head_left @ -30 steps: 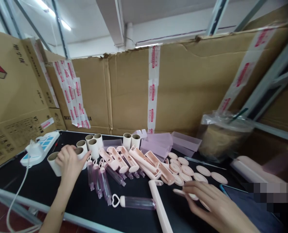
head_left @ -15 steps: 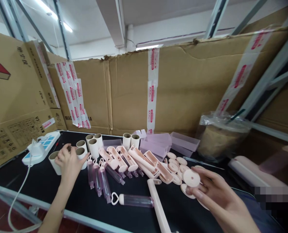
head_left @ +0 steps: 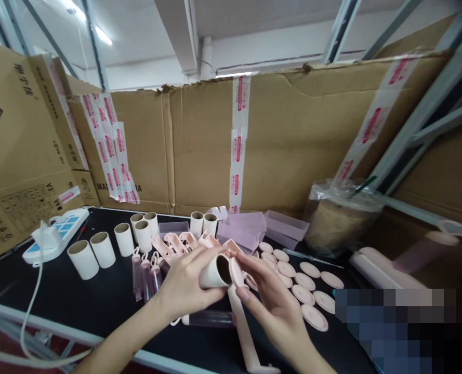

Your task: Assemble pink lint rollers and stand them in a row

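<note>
My left hand [head_left: 187, 280] is wrapped round a white cardboard tube [head_left: 210, 276], whose open end faces right. Pinched in my right hand [head_left: 273, 301] is a round pink disc [head_left: 236, 271], held upright close against that open end; I cannot tell whether they touch. Beneath the hands lie a long pink plastic piece [head_left: 243, 332] and a clear purple cylinder [head_left: 211, 319]. Behind them, partly hidden, several pink frames [head_left: 172, 241] are piled. More clear purple cylinders [head_left: 146, 278] with loop ends lie just left of my left hand.
Several white tubes [head_left: 83, 259] stand at the left and back. Loose pink discs [head_left: 303, 294] spread to the right. Purple sheets [head_left: 242, 228] lie by the cardboard wall [head_left: 199, 150]. A power strip [head_left: 59, 236] is at far left, a plastic-wrapped tub [head_left: 332, 223] at back right.
My left hand has lifted a tube from the group at left and moved right with it. My right hand has brought the disc left to the tube's end.
</note>
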{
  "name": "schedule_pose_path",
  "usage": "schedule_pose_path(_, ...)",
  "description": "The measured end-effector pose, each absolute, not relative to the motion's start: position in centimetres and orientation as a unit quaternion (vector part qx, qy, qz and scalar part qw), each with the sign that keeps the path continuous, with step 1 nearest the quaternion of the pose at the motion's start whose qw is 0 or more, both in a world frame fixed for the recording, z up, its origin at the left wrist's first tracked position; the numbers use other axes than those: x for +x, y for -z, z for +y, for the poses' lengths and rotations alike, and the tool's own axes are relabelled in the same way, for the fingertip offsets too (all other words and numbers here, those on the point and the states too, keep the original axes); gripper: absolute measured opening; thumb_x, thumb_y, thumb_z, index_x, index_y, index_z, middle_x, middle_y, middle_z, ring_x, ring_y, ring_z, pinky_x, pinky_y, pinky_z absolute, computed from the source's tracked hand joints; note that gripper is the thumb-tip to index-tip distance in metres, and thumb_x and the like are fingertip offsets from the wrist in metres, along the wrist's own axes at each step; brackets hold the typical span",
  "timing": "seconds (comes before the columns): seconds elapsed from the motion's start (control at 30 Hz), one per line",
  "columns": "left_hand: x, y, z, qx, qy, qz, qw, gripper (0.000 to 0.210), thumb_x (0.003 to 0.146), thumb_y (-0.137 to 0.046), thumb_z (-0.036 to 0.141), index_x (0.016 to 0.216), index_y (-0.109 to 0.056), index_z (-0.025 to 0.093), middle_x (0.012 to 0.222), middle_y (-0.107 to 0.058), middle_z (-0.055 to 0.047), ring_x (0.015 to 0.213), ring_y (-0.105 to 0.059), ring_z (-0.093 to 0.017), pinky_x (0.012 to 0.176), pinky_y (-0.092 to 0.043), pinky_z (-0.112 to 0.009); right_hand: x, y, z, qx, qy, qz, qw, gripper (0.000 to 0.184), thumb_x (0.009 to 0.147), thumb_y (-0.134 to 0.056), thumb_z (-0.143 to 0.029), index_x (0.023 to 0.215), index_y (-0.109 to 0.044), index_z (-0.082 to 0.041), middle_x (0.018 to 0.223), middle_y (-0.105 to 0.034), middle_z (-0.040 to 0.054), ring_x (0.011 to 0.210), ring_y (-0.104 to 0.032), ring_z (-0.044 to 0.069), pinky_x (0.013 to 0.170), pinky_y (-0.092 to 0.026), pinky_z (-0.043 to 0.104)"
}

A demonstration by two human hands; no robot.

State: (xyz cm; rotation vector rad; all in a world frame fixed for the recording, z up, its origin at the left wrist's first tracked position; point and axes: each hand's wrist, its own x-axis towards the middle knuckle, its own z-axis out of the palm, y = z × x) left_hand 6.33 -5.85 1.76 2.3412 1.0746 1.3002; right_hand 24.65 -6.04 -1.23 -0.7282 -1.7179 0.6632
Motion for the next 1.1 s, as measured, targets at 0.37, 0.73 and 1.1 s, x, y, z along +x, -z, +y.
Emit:
schedule_pose_path(0.37, 6.7, 1.7, -5.5, 0.812, -0.425, 0.389, 0.089, 0.069, 0.071, -0.064, 0.022, 0.13, -0.031, 0.025, 0.11, -0.064, -0.008, 0.097, -0.064, -0.026, 0.081, -0.053, -0.039, 24.7, 1.4, -6.0, -0.349, -0.292, -0.722, 0.521, 0.023, 0.074, -0.069, -0.027, 0.097, -0.073, -0.03, 0.113, -0.068, 0.0065, 0.108, -0.061, 0.028, 0.093, -0.049, 0.046)
schedule_pose_path(0.73, 5.7, 1.9, -5.8, 0.774, -0.501, 0.357, 0.148, 0.039, 0.081, -0.06, 0.031, 0.119, -0.047, 0.03, 0.112, -0.06, -0.005, 0.101, -0.06, -0.021, 0.086, -0.05, -0.035, 24.3, 1.5, -6.8, -0.314, -0.192, -0.81, 0.456, 0.053, 0.085, -0.052, -0.021, 0.135, -0.036, -0.031, 0.134, -0.047, 0.0088, 0.119, -0.051, 0.024, 0.094, -0.047, 0.038)
schedule_pose_path(1.1, 4.7, 0.0, -4.4, 0.278, -0.694, 0.355, 0.561, 0.041, 0.076, -0.062, 0.041, 0.11, -0.051, 0.021, 0.087, -0.064, -0.001, 0.071, -0.065, -0.016, 0.068, -0.052, -0.029, 32.8, -0.3, -2.5, -0.536, -0.007, -0.838, 0.107, 0.01, 0.076, -0.053, -0.023, 0.077, -0.063, -0.023, 0.083, -0.068, 0.0044, 0.077, -0.063, 0.024, 0.066, -0.046, 0.034)
